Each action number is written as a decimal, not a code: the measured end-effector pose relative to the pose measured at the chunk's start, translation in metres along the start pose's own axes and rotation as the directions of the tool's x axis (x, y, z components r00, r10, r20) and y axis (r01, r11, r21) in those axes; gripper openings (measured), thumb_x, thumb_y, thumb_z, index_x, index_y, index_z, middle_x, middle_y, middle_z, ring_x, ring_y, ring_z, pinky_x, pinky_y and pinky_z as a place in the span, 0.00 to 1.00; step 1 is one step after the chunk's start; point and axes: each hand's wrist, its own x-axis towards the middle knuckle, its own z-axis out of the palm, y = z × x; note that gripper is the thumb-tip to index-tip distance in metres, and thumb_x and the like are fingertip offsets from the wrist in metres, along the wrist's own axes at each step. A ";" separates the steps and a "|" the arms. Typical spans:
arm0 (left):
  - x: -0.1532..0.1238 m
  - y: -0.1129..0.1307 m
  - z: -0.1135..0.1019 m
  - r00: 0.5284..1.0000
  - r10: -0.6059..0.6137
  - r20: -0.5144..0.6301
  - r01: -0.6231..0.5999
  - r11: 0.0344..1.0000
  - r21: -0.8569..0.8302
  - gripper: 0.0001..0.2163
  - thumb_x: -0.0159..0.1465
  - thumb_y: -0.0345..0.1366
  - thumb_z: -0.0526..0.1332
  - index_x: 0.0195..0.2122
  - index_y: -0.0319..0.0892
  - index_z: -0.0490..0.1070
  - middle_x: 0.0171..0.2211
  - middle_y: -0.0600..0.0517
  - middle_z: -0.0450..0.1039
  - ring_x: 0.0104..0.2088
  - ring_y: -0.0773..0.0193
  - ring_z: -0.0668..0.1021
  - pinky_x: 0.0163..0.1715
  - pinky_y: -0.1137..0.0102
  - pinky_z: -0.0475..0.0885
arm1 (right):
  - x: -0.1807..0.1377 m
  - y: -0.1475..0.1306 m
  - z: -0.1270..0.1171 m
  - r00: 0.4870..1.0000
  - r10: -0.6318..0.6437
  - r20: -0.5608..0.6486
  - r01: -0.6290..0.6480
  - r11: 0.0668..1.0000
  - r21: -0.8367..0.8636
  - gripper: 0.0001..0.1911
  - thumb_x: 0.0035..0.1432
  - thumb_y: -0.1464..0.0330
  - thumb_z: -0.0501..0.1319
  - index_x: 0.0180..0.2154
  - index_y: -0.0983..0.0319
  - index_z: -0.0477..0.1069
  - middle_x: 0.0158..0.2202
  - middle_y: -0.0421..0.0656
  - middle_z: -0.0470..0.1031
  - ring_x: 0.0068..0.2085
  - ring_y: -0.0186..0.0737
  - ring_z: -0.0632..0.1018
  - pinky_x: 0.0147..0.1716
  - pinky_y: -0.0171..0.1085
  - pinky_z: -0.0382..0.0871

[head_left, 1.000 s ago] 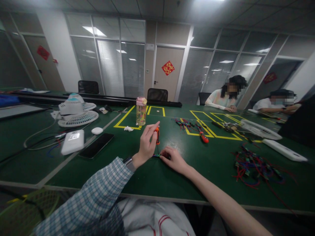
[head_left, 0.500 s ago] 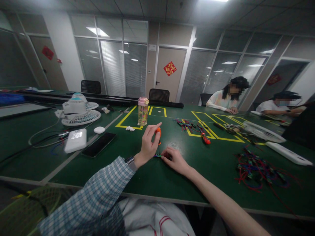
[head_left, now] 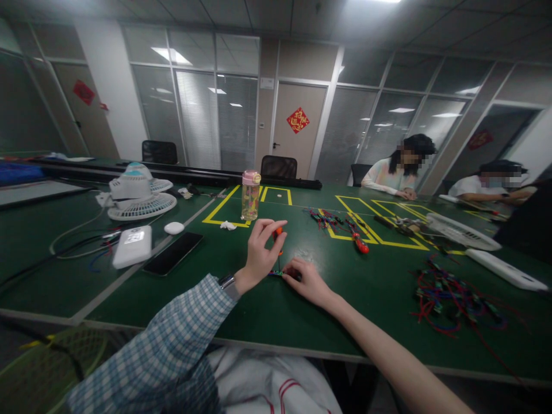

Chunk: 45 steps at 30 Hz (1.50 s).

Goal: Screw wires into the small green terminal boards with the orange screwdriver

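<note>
My left hand is closed around the orange handle of an upright screwdriver. Its thin dark shaft points straight down, and the tip meets a small green circuit board on the table. My right hand rests on the table just right of the shaft, its thumb and fingertips pinching the board's right end. Most of the board is hidden by my hands, and the screw under the tip is too small to make out.
A tangle of wired boards lies at the right, with a smaller wire pile and a red-handled tool farther back. A pink-capped bottle stands ahead. A phone and white power bank lie left. Two people sit at the far right.
The fingers of my left hand have shifted around the screwdriver handle, covering more of it. My right hand and the board stay in place.
</note>
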 end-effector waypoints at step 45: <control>-0.002 -0.001 0.000 1.000 -0.007 -0.006 0.007 0.999 0.045 0.12 0.66 0.35 0.56 0.50 0.43 0.70 0.38 0.49 0.64 0.40 0.64 0.71 0.43 0.67 0.69 | 0.000 -0.002 0.000 1.000 -0.002 -0.001 0.002 1.000 -0.009 0.04 0.54 0.76 0.61 0.32 0.63 0.72 0.30 0.40 0.69 0.30 0.34 0.70 0.30 0.33 0.64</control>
